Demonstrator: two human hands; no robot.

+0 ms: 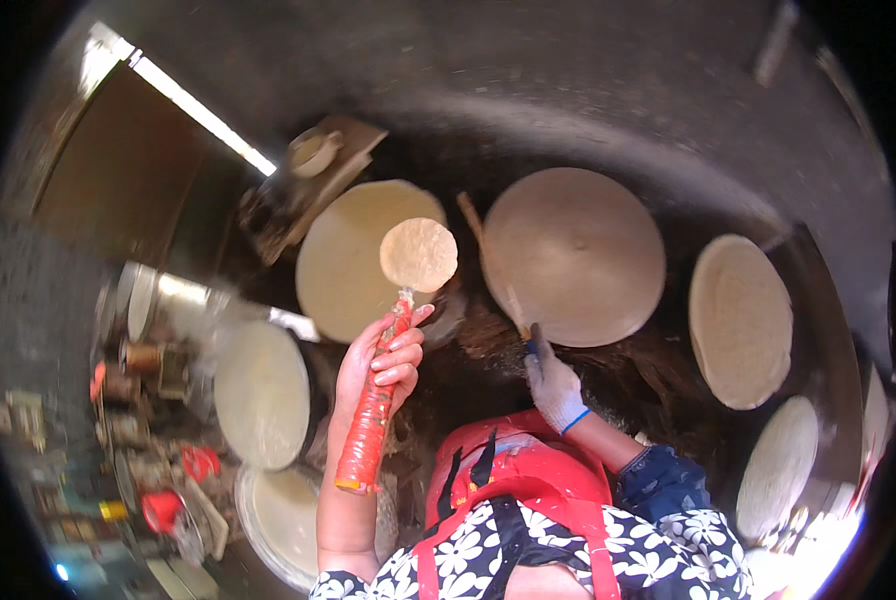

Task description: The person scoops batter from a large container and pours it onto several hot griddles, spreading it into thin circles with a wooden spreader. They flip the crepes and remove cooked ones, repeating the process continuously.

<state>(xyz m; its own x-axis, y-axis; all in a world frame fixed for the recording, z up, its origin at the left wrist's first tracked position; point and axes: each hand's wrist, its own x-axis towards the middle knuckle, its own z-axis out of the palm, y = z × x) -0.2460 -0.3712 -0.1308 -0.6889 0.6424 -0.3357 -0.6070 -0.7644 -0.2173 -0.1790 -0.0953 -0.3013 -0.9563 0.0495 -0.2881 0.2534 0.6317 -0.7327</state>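
Note:
My bare left hand (386, 365) is closed round the handle of a round-headed paddle (418, 254). Red material wraps its handle, and the flat disc looks coated in pale batter. That disc hangs over a round griddle (343, 290) covered by a pale yellow layer. My right hand (555, 383), in a white and dark work glove, grips a thin, stick-like tool (517, 308) at the near left edge of a larger round griddle (578, 255). A tan layer covers this griddle. The tool's upper part is hard to make out against the rim.
More round griddles stand in an arc: two pale ones at left (261, 395) and right (740, 322), another at lower right (780, 465). A wide basin of pale liquid (286, 515) is at lower left. Beyond the yellow griddle, a bowl (314, 153) rests on a board (358, 145).

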